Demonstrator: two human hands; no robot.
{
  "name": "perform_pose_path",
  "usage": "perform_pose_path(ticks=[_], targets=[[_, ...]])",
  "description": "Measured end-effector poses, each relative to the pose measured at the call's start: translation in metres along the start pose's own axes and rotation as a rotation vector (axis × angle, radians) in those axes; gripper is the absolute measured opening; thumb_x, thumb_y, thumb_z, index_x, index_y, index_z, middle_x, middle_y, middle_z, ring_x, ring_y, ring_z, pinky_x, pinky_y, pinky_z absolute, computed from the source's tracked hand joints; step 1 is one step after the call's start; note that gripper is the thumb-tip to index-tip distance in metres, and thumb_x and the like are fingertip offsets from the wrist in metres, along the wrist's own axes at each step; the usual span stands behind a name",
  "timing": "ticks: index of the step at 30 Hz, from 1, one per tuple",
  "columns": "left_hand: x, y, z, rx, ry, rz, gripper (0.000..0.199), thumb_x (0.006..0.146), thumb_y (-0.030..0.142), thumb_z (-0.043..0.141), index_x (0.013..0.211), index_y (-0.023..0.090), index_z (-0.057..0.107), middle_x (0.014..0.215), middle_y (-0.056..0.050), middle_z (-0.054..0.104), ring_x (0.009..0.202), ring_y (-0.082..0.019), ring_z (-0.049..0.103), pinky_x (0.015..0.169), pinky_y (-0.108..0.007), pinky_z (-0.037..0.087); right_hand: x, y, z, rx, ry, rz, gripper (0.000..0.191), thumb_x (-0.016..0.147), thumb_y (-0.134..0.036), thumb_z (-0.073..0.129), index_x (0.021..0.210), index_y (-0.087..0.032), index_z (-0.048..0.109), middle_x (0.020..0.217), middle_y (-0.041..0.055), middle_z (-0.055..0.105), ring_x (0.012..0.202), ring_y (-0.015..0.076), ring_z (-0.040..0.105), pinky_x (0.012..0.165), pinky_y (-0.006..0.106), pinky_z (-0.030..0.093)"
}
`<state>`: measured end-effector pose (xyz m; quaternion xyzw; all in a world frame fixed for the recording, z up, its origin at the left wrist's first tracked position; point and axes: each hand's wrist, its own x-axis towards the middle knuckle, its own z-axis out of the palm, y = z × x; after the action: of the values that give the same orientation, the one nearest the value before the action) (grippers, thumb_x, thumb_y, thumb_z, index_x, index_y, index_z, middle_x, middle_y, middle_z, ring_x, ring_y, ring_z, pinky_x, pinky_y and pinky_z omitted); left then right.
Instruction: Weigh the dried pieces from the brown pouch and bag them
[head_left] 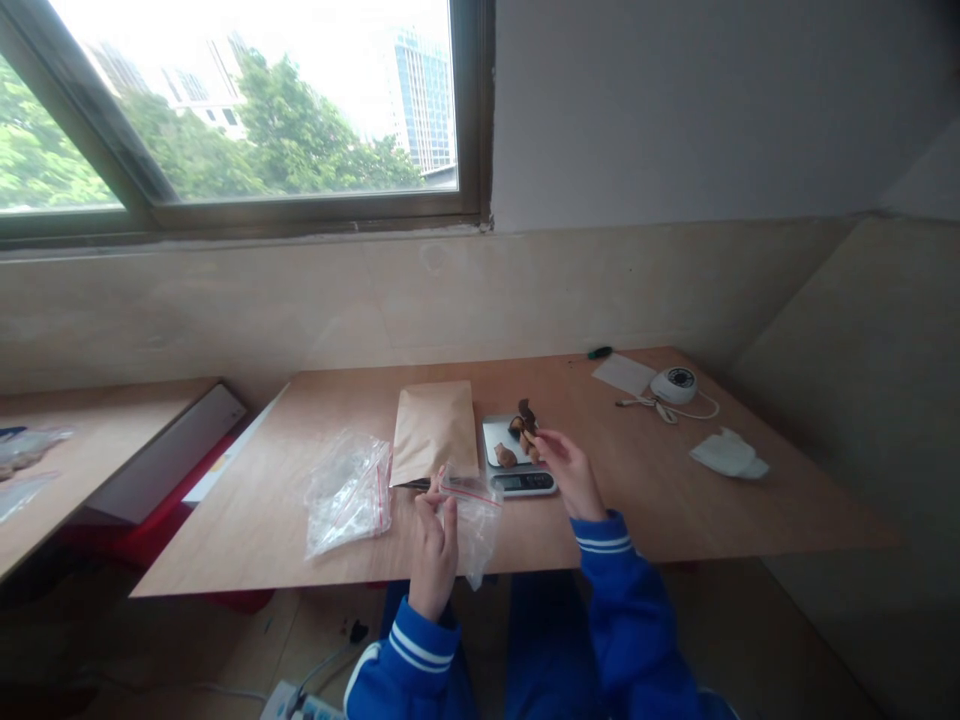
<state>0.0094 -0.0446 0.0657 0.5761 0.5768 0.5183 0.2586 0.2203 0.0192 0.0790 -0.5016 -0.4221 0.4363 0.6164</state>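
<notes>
My left hand [435, 555] pinches the top of a clear zip bag [475, 535] with a red seal line, which hangs over the table's front edge. My right hand [574, 478] is closed at the fingertips on a brown dried piece, perhaps a mushroom [529, 440], above the kitchen scale [523, 484]. More dark and tan pieces [505, 456] rest on the scale's pale platform; their exact kind is hard to make out. The scale's display is too small to read. Left of the scale lies a brown paper bag [433, 430], its mouth towards me.
Several clear zip bags [348, 500] lie on the wooden table [240, 510] at left. At the right are a white dome camera [674, 385] with its cable, a paper sheet [624, 374] and a crumpled white tissue [729, 455]. A power strip [300, 703] sits on the floor below.
</notes>
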Motion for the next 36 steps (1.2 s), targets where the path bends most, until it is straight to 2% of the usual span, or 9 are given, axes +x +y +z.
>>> perform_pose_path(ticks=[3, 5, 9, 12, 15, 22, 28, 32, 36], targets=[[0.001, -0.001, 0.003, -0.010, -0.040, 0.062, 0.016, 0.094, 0.036, 0.041, 0.098, 0.021, 0.046, 0.135, -0.016, 0.052, 0.137, -0.026, 0.034, 0.112, -0.051, 0.026, -0.012, -0.024, 0.003, 0.134, -0.137, 0.157, 0.039, 0.067, -0.046, 0.076, 0.096, -0.021, 0.066, 0.100, 0.0071, 0.071, 0.081, 0.0193, 0.067, 0.067, 0.032, 0.056], [0.001, -0.002, 0.004, -0.006, -0.075, 0.121, 0.011, 0.095, 0.030, 0.039, 0.099, 0.021, 0.043, 0.141, -0.017, 0.046, 0.141, -0.024, 0.024, 0.113, -0.055, 0.019, -0.019, -0.040, 0.006, 0.199, -0.193, 0.199, 0.036, 0.068, -0.044, 0.077, 0.094, -0.021, 0.066, 0.099, 0.0059, 0.071, 0.080, 0.0178, 0.067, 0.067, 0.031, 0.056], [0.000, -0.003, 0.006, 0.047, -0.083, 0.276, 0.001, 0.095, 0.022, 0.039, 0.096, 0.022, 0.039, 0.146, -0.018, 0.039, 0.143, -0.022, 0.018, 0.113, -0.059, 0.016, -0.032, -0.061, 0.017, 0.255, -0.268, 0.233, 0.031, 0.070, -0.041, 0.076, 0.092, -0.022, 0.066, 0.099, 0.0043, 0.070, 0.082, 0.0157, 0.066, 0.069, 0.029, 0.056], [-0.001, -0.003, 0.007, 0.058, -0.061, 0.356, 0.007, 0.094, 0.018, 0.040, 0.094, 0.023, 0.035, 0.147, -0.017, 0.038, 0.143, -0.022, 0.018, 0.112, -0.061, 0.018, -0.040, -0.065, 0.025, 0.236, -0.338, 0.251, 0.031, 0.071, -0.042, 0.075, 0.094, -0.022, 0.067, 0.098, 0.0037, 0.069, 0.086, 0.0159, 0.065, 0.069, 0.027, 0.055], [-0.002, -0.002, 0.006, 0.036, -0.022, 0.376, 0.010, 0.094, 0.016, 0.039, 0.093, 0.024, 0.033, 0.147, -0.017, 0.038, 0.142, -0.022, 0.021, 0.111, -0.060, 0.021, -0.043, -0.061, 0.031, 0.188, -0.414, 0.260, 0.032, 0.073, -0.043, 0.073, 0.096, -0.022, 0.067, 0.100, 0.0045, 0.067, 0.094, 0.0181, 0.063, 0.072, 0.029, 0.055], [-0.006, -0.007, 0.006, -0.035, 0.046, 0.317, 0.014, 0.093, 0.016, 0.040, 0.094, 0.025, 0.029, 0.148, -0.018, 0.036, 0.142, -0.021, 0.021, 0.111, -0.058, 0.024, -0.044, -0.059, 0.035, -0.010, -0.478, 0.243, 0.037, 0.072, -0.047, 0.072, 0.095, -0.019, 0.067, 0.097, 0.0057, 0.068, 0.090, 0.0184, 0.064, 0.078, 0.033, 0.053], [-0.010, -0.011, 0.010, -0.131, 0.077, 0.302, 0.014, 0.094, 0.015, 0.038, 0.096, 0.025, 0.029, 0.149, -0.017, 0.033, 0.143, -0.021, 0.020, 0.112, -0.057, 0.024, -0.052, -0.064, 0.038, -0.148, -0.685, 0.227, 0.039, 0.077, -0.051, 0.065, 0.095, -0.017, 0.064, 0.100, 0.0073, 0.069, 0.094, 0.0207, 0.064, 0.087, 0.037, 0.049], [-0.012, -0.012, 0.010, -0.182, 0.101, 0.327, 0.014, 0.095, 0.016, 0.037, 0.094, 0.025, 0.026, 0.150, -0.019, 0.030, 0.141, -0.022, 0.026, 0.111, -0.056, 0.026, -0.057, -0.069, 0.039, -0.280, -0.733, 0.165, 0.038, 0.085, -0.051, 0.054, 0.095, -0.016, 0.064, 0.102, 0.0088, 0.068, 0.099, 0.0224, 0.062, 0.091, 0.038, 0.046], [-0.013, -0.011, 0.009, -0.196, 0.120, 0.346, 0.013, 0.095, 0.023, 0.038, 0.094, 0.025, 0.025, 0.150, -0.022, 0.028, 0.138, -0.025, 0.033, 0.106, -0.056, 0.036, -0.059, -0.071, 0.039, -0.373, -0.757, 0.086, 0.035, 0.090, -0.047, 0.049, 0.095, -0.016, 0.066, 0.101, 0.0079, 0.068, 0.099, 0.0226, 0.062, 0.091, 0.038, 0.046]])
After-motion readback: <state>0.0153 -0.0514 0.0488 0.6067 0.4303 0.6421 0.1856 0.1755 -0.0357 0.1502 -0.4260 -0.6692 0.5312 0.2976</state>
